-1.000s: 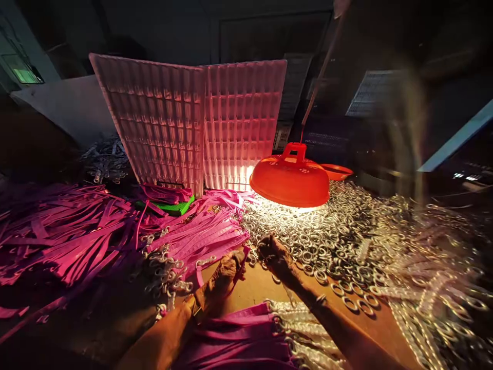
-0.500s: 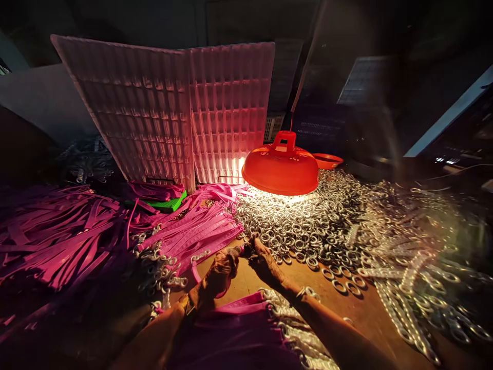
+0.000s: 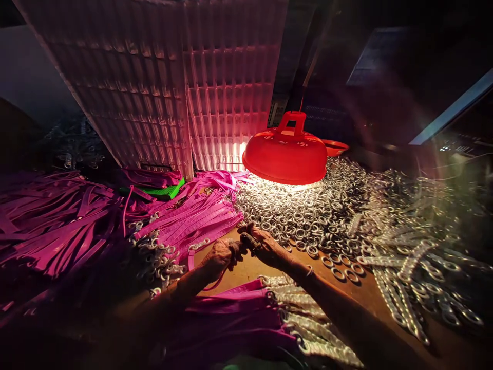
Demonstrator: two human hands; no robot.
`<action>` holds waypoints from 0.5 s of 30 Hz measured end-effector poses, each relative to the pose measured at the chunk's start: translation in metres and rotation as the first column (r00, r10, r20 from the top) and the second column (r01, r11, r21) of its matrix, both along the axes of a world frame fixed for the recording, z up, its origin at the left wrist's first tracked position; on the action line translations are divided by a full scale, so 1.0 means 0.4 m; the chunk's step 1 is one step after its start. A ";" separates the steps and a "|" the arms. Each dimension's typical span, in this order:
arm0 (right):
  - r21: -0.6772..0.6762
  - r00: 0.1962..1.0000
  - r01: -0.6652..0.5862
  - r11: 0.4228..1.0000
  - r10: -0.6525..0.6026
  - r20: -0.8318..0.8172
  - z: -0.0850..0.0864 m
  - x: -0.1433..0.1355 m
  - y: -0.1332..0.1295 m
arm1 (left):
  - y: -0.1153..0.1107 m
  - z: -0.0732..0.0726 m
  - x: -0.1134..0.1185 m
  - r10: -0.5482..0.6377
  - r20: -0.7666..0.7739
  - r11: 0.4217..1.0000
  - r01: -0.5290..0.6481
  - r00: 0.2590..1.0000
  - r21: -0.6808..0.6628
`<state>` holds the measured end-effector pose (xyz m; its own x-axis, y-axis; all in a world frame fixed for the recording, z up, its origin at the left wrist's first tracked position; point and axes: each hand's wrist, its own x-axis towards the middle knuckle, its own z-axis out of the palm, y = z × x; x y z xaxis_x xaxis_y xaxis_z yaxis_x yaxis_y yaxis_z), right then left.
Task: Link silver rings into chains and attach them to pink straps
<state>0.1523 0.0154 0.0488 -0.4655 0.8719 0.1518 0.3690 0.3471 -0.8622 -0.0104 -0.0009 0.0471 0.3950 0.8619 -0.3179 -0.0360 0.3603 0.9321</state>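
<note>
Before me, my left hand [image 3: 223, 255] is closed, and a pink strap [image 3: 219, 281] trails out beneath it. My right hand [image 3: 265, 245] meets it at the fingertips, its fingers pressed together; whatever they pinch is hidden. Just beyond the hands spreads a heap of metal rings [image 3: 304, 226]. Pink straps [image 3: 208, 218] lie in a bundle to the left, with metal rings and links [image 3: 156, 257] at their near ends. Below my hands are more pink straps [image 3: 239, 313] joined to silvery chain-like pieces [image 3: 308, 313].
A red lamp [image 3: 285, 156] hangs low over the rings. Behind stand tall ribbed panels [image 3: 231, 87]. A green tray [image 3: 169, 191] holds pink straps. Loose pink straps [image 3: 57, 221] pile up at far left, and silvery chain pieces [image 3: 404, 308] lie at right on the brown tabletop [image 3: 241, 276].
The view has tilted down, so the lamp and panels sit higher and larger. My hands stay together, the left one turned slightly, with the strap still under it.
</note>
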 end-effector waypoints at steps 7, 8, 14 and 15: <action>0.130 0.955 -0.079 0.988 0.037 0.295 0.072 0.020 -0.210 | -0.065 0.131 -0.041 -0.211 -0.165 0.977 0.202 0.963 -0.071; 0.154 0.953 -0.065 0.986 0.015 0.304 0.074 0.027 -0.249 | -0.086 0.135 -0.044 -0.254 -0.180 0.967 0.244 0.950 -0.078; 0.054 0.965 -0.009 0.999 -0.006 0.262 0.061 0.066 -0.407 | -0.218 0.103 -0.049 -0.403 -0.083 0.914 0.397 0.911 -0.084; 0.018 0.966 0.001 1.000 -0.005 0.257 0.055 0.066 -0.415 | -0.236 0.098 -0.049 -0.405 -0.064 0.913 0.399 0.912 -0.084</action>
<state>0.1786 -0.1506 0.0709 -0.4884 0.8716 0.0428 0.5786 0.3601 -0.7318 -0.0301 -0.0952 0.0864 0.6751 0.6107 -0.4139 0.1975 0.3909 0.8990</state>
